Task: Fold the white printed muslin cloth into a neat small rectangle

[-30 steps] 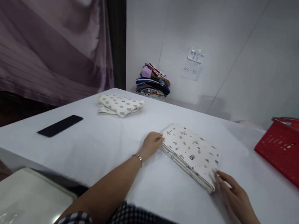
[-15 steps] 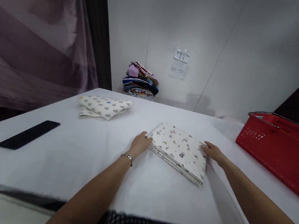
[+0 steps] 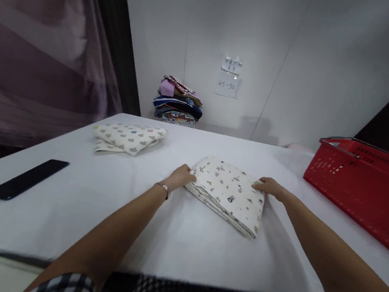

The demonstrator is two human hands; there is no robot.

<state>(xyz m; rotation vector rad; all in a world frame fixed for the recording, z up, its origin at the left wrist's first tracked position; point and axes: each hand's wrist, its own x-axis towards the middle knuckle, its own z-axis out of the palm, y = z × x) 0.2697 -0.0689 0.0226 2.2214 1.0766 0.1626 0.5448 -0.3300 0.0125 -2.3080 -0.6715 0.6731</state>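
A folded white cloth with small grey, green and red prints lies in a thick, layered rectangle on the white-covered table. My left hand, a bracelet on its wrist, pinches the cloth's left corner with the thumb on top. On the far right side, my right hand grips the edge, its thumb over the top and the other fingers partly hidden. A second white cloth, printed with grey shapes, rests loosely folded at the back left, apart from both hands.
A long black flat object lies at the table's left. The red plastic basket with a metal handle stands at the right. Behind the table's far edge rises a stack of folded fabrics. Paper signs hang on the wall.
My right hand has moved from the cloth's near right corner up to its far right side and closed there. My left hand stays at the left corner. The view has shifted to the right.
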